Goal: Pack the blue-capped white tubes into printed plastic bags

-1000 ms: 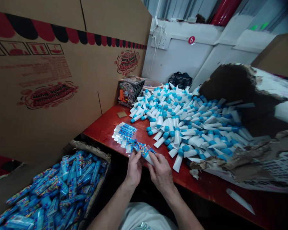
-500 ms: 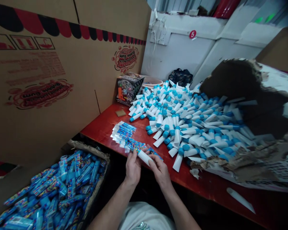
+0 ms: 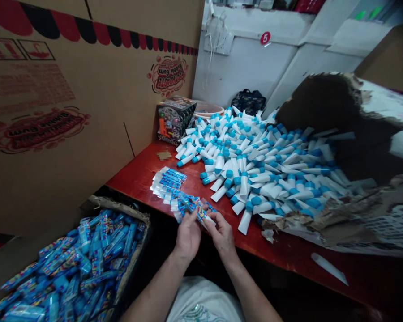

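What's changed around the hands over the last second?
The left hand and right hand have closed in on the white plastic tube, neither letting go; less of its body now shows beside the blue printed wrapper. The heap of blue-capped white tubes on the red table looks unchanged.

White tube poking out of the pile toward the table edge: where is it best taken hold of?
Pinch its flat white end, coming from the near edge of the table. That end juts clear of the pile and looks flattened, so it should hold well; the blue cap sits crowded in.
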A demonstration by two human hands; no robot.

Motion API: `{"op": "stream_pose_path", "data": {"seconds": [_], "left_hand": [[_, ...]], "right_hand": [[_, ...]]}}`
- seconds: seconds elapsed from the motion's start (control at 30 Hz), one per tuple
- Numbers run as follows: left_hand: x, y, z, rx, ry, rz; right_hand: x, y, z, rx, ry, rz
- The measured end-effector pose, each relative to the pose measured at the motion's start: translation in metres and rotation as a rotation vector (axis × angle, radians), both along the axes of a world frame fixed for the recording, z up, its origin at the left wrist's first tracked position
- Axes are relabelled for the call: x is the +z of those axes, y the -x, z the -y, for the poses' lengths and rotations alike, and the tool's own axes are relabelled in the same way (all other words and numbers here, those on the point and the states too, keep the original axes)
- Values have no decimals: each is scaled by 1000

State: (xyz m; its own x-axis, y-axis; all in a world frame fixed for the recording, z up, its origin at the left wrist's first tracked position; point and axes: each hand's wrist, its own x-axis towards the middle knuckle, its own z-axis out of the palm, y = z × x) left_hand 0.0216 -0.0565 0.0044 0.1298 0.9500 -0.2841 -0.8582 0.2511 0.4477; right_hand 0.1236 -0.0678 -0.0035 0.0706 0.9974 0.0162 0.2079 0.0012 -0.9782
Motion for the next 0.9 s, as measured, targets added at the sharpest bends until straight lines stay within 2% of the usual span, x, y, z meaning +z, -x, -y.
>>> {"op": "stream_pose_path", "data": {"seconds": [0.13, 0.2, 0.27, 0.37, 0.53, 0.77, 0.9], "left_hand": [[6, 19, -11, -19, 137, 168], [5, 19, -10, -38, 173, 210], [3, 15, -5, -58, 191, 236], [3, 7, 3, -58, 192, 239], [1, 1, 10, -88, 180, 219], [-5, 11, 17, -10, 260, 220], [-8, 25, 19, -46, 301, 207]], "right_hand": [[-11, -11, 6, 173, 46, -159], [-20, -15, 9, 204, 97, -255], [-25, -18, 11, 201, 124, -264], [-24, -19, 13, 191, 88, -153], [-12, -16, 16, 200, -75, 77], [-9, -6, 21, 225, -130, 361], [-3, -4, 21, 307, -163, 431]]}}
